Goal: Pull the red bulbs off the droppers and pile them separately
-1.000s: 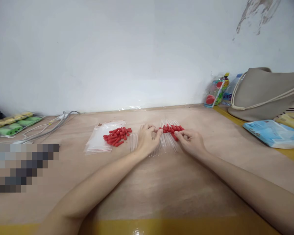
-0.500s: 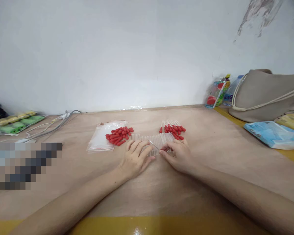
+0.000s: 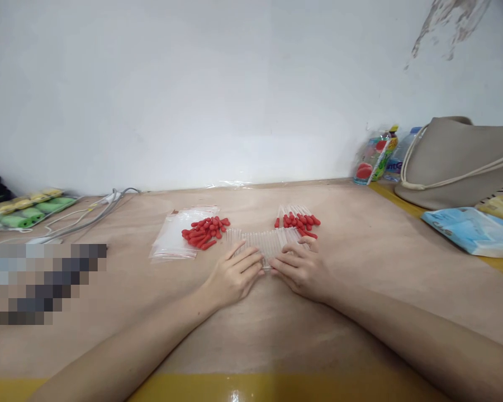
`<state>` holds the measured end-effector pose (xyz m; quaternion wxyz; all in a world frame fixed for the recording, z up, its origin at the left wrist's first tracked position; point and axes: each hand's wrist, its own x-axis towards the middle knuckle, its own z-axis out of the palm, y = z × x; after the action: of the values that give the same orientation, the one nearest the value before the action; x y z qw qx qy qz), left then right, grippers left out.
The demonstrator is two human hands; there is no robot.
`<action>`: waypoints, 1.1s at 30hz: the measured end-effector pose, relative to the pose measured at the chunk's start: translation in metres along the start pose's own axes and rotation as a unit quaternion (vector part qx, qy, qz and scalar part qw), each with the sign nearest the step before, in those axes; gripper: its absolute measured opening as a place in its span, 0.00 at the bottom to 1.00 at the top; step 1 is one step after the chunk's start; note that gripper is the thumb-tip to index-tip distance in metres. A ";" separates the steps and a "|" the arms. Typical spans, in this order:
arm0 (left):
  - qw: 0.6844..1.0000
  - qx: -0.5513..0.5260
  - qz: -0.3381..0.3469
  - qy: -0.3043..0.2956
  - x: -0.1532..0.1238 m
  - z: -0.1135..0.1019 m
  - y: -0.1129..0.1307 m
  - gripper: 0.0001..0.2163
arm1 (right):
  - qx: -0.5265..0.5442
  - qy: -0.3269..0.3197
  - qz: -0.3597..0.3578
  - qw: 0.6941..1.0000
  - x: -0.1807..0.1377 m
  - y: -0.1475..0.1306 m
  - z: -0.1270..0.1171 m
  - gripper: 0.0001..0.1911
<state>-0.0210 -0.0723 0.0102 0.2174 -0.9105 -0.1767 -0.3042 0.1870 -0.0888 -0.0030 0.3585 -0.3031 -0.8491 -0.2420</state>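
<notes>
A row of thin clear tubes (image 3: 257, 241) lies side by side between my hands. My left hand (image 3: 237, 272) is closed at the row's near left edge, fingertips pressed together. Facing it, my right hand (image 3: 304, 271) is closed at the near right edge. A short length of one clear tube (image 3: 267, 268) shows crosswise between the two sets of fingertips; its ends are hidden. Beyond my left hand is a pile of red rubber bulbs (image 3: 205, 231). Behind my right hand lie several droppers (image 3: 299, 219), clear tubes with red bulbs on their near ends.
Clear zip bags (image 3: 170, 237) lie left of the bulb pile. Cables (image 3: 96, 215) and green-and-yellow packs (image 3: 31, 212) are at the far left. On the right are bottles (image 3: 375, 159), a grey bag (image 3: 461, 162) and a blue packet (image 3: 461, 229). A wall rises behind.
The tube that slanted from my right fingers is now level between both hands. My left fingers have drawn together, and my right hand has closed in beside them.
</notes>
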 end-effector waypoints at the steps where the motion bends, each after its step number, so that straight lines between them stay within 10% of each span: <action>1: 1.000 -0.011 0.005 0.001 -0.001 0.000 0.001 0.05 | -0.008 0.004 -0.011 1.000 -0.002 0.000 -0.001 0.05; 23: 0.995 -0.091 -0.027 0.013 -0.013 -0.007 0.001 0.08 | -0.061 0.085 -0.093 0.990 -0.014 0.013 -0.023 0.09; 29: 0.954 -0.047 -0.291 0.059 -0.017 -0.003 -0.039 0.08 | -0.025 0.126 0.183 0.975 -0.027 0.067 -0.015 0.08; 33: 0.946 -0.050 -0.319 0.036 -0.013 0.004 -0.050 0.12 | 0.049 0.063 0.329 0.941 -0.033 0.091 -0.007 0.13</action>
<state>-0.0513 -0.0302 0.0138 0.0690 -0.8045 -0.4347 -0.3989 0.2718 -0.0409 -0.0056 0.4856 -0.5315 -0.6886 -0.0872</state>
